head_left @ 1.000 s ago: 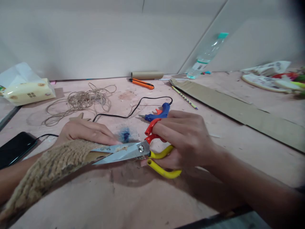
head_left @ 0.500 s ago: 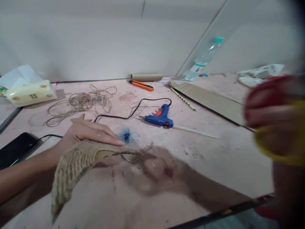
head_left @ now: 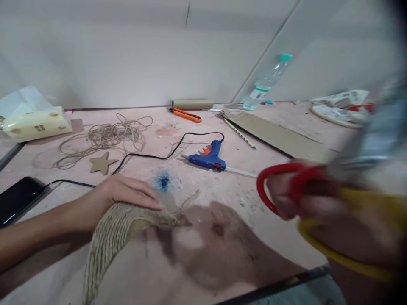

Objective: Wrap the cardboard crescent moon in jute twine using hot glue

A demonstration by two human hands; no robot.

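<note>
My left hand (head_left: 127,190) is closed over the upper edge of a curved crescent piece (head_left: 111,237) wrapped in rows of jute twine. A loose twine end (head_left: 190,200) sticks out from its right tip. At the right, blurred by motion, my right hand (head_left: 343,216) grips a pair of scissors (head_left: 278,169) with red and yellow handle loops; the grey blades point up and to the right. A blue glue gun (head_left: 208,160) with a clear glue stick lies on the table between and beyond the hands. Near my left wrist is a cardboard star (head_left: 103,163).
Behind the star lies a tangle of twine (head_left: 114,135). A phone (head_left: 20,199) and tissue pack (head_left: 38,123) are at left. Along the back are an orange cutter (head_left: 186,115), a cardboard tube (head_left: 192,104), a pencil (head_left: 240,133), a cardboard sheet (head_left: 280,135) and a bottle (head_left: 267,84).
My right hand has come leftward with the scissors, whose blades now show. My left hand and the crescent have shifted slightly right and down, uncovering the star.
</note>
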